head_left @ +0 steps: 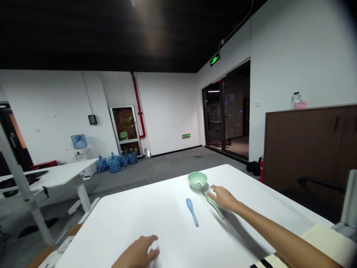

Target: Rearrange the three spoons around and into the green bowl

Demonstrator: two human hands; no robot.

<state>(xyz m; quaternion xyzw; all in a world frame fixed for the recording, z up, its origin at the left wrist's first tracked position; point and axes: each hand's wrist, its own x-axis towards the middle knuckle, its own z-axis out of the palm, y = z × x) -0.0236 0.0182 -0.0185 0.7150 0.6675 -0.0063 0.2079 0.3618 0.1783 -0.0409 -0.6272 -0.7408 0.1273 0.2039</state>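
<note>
A light green bowl stands upright near the far edge of the white table, with a small pale thing in it that I cannot make out. My right hand reaches in from the right, just beside the bowl, its fingers stretched out and apart. Below its fingers is a green spoon, partly covered by the hand. To the left of that, a blue spoon lies on the tabletop. My left hand is at the near edge, thumb and forefinger spread, holding nothing.
Pale cloth with dark stripes shows at the near right corner. Beyond the table are a brown cabinet on the right, a second white desk on the left, and several blue water jugs on the floor.
</note>
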